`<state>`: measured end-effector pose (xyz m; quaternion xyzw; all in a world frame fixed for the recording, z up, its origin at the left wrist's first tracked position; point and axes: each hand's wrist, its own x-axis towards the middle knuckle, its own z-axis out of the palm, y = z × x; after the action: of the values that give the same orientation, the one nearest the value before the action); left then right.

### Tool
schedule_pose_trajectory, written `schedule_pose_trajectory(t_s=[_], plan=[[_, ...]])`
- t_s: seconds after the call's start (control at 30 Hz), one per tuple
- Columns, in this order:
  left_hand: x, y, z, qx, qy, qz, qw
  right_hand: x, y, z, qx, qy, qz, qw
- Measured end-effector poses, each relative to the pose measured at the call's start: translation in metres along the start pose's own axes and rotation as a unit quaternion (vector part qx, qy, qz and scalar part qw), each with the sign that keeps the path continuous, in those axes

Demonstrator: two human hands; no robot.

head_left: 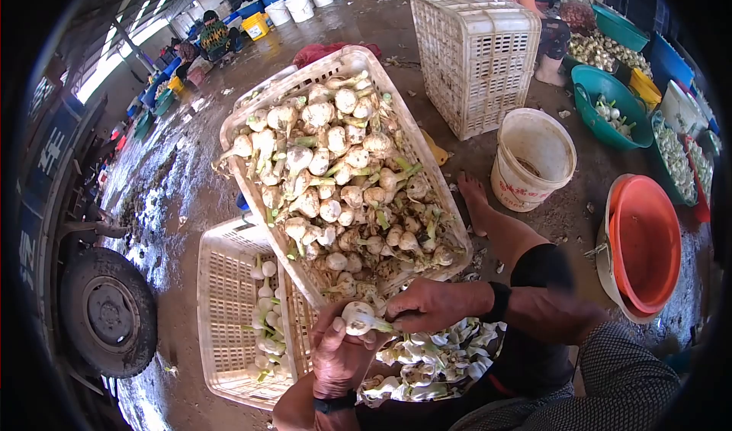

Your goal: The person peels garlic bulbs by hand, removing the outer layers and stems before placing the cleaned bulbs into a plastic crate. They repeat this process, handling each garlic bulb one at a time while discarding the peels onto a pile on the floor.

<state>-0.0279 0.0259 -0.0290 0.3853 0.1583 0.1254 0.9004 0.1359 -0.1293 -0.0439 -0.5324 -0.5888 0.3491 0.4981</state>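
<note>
My left hand [335, 355] is closed round a white garlic bulb [358, 318], low in the view. At the bulb's stem end is my right hand [435, 304], its fingers pinched together on the stem. Just beyond both hands, a tilted white crate [267, 225] holds many untrimmed garlic bulbs [328, 157] with short green stems. A second white crate [221, 309], lower left, contains several cleaner bulbs [267, 317]. Peeled skins [435, 362] lie in a heap below my right hand.
A white bucket [534, 153] and an upright crate [480, 57] stand to the right. Red and green basins [648, 240] are farther right. A tyre [109, 311] is at left. A person [216, 36] sits in the back; another person's legs [550, 54] show behind the upright crate.
</note>
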Motion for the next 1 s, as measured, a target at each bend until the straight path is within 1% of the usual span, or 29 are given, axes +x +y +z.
schedule_pose_trajectory(t_s=[0.07, 0.1, 0.17, 0.3, 0.37, 0.4, 0.47, 0.5, 0.57, 0.7, 0.77, 0.8, 0.87, 0.9, 0.97, 1.0], plan=[[-0.001, -0.003, 0.000, 0.036, 0.015, -0.015, 0.999, 0.000, 0.008, 0.004, -0.069, 0.013, -0.055, 0.996], [-0.001, -0.003, 0.001, 0.036, 0.015, -0.015, 0.999, 0.000, 0.013, 0.005, -0.069, 0.013, -0.055, 0.996], [-0.001, -0.003, 0.004, 0.034, 0.023, -0.042, 0.998, -0.002, 0.021, 0.006, -0.108, -0.001, -0.051, 0.993], [0.000, -0.005, 0.000, 0.021, 0.015, -0.045, 0.999, -0.003, 0.023, 0.006, -0.116, 0.005, -0.060, 0.991], [-0.001, -0.004, 0.001, -0.035, 0.013, -0.037, 0.999, -0.002, 0.018, 0.006, -0.057, 0.014, -0.040, 0.997], [-0.001, -0.004, 0.000, -0.035, 0.014, -0.037, 0.999, -0.002, 0.016, 0.005, -0.057, 0.014, -0.040, 0.997], [0.000, -0.004, -0.001, -0.062, -0.014, -0.021, 0.998, -0.002, 0.009, 0.002, 0.062, -0.001, 0.003, 0.998], [0.000, -0.003, -0.002, -0.062, -0.014, -0.021, 0.998, -0.003, 0.002, 0.000, 0.061, -0.001, 0.003, 0.998], [0.000, -0.001, -0.003, -0.083, -0.030, -0.007, 0.996, -0.003, -0.011, -0.002, 0.188, -0.002, 0.108, 0.976], [-0.001, 0.000, -0.002, -0.098, -0.019, 0.016, 0.995, -0.003, -0.004, -0.005, 0.148, -0.026, 0.075, 0.986], [0.002, -0.003, -0.010, -0.087, -0.050, 0.022, 0.995, -0.004, -0.008, -0.005, 0.212, -0.031, 0.119, 0.970], [0.002, -0.004, -0.009, -0.087, -0.050, 0.022, 0.995, -0.004, -0.009, -0.005, 0.212, -0.031, 0.119, 0.970], [0.004, -0.006, -0.006, -0.045, 0.004, 0.046, 0.998, -0.005, -0.012, -0.006, 0.253, -0.015, 0.138, 0.957], [0.004, -0.006, -0.004, -0.045, 0.004, 0.047, 0.998, -0.004, -0.014, -0.006, 0.253, -0.015, 0.138, 0.957], [0.003, -0.005, 0.000, -0.098, -0.032, 0.012, 0.995, -0.004, -0.017, -0.007, 0.274, 0.015, 0.145, 0.950], [0.002, -0.005, 0.002, -0.098, -0.032, 0.012, 0.995, -0.004, -0.015, -0.007, 0.274, 0.015, 0.145, 0.951]])
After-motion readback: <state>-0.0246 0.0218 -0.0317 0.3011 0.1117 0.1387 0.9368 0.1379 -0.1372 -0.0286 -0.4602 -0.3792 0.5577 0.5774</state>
